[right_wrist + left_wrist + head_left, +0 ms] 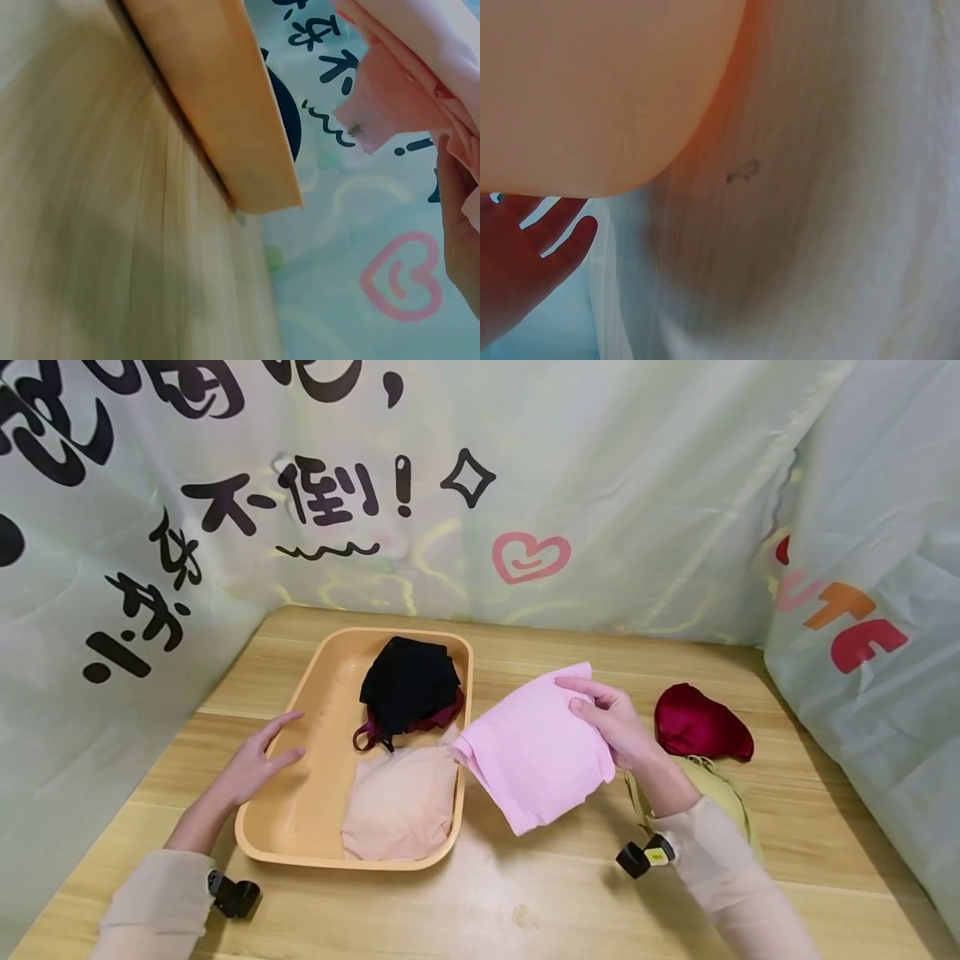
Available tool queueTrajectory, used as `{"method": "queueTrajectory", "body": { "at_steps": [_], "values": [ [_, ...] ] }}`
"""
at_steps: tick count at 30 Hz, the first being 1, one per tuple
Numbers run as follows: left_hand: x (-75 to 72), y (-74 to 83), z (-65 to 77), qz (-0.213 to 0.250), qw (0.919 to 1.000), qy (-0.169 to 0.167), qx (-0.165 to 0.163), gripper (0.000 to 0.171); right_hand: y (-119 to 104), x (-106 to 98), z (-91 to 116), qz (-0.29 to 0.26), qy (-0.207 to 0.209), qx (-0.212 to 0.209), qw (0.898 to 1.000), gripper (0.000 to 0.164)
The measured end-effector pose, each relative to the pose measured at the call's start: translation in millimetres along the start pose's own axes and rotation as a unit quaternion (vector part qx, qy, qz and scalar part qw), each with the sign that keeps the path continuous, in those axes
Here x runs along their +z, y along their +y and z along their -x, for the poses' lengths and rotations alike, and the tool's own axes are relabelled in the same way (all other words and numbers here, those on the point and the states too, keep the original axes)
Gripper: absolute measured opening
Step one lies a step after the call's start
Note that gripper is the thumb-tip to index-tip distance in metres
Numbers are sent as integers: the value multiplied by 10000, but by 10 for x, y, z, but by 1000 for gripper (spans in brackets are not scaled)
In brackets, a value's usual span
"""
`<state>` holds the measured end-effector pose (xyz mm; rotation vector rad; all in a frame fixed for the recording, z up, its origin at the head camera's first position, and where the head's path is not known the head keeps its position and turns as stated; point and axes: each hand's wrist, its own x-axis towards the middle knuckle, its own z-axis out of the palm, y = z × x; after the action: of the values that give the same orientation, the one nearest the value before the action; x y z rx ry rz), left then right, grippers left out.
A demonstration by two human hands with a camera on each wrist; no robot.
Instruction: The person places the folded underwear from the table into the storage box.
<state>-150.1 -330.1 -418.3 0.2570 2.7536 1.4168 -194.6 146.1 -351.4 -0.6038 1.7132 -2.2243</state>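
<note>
A folded light-pink garment [536,743] hangs from my right hand [618,722], pinched between thumb and fingers at its upper right edge. It is held over the table beside the tray, and its left corner overlaps the tray's right rim in the head view. My left hand [258,760] is at the left rim of the orange tray [318,793], fingers spread and extended. Inside the tray, a black garment [408,681] lies on a dark red one [442,717] with a strap loop showing. Nearer me in the tray is a folded pale-peach garment [401,806].
Right of my right hand a shiny dark red bra cup [701,722] lies on the wooden table [570,893]. A yellow-green garment with thin straps [723,793] sits partly behind my right forearm. Printed fabric walls [637,510] enclose the back and sides.
</note>
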Motion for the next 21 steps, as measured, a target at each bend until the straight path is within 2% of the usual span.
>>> {"method": "queueTrajectory", "body": {
  "at_steps": [4, 7, 14, 21],
  "values": [
    [2, 5, 2, 12, 10000, -4, 0, 59, 3, 56, -30, -296, 424, -23, 9987, 27],
    [4, 9, 2, 4, 10000, 7, -1, 59, 21, 103, -60, -512, 595, -57, 9969, 27],
    [1, 5, -3, 11, 10000, -4, -7, 60, 100, 251, -130, -818, 717, -9, 9941, 30],
    [-3, 6, -3, -18, 10000, -2, -15, 60, 214, 418, -177, -712, 585, 84, 9957, 29]
  ]
}}
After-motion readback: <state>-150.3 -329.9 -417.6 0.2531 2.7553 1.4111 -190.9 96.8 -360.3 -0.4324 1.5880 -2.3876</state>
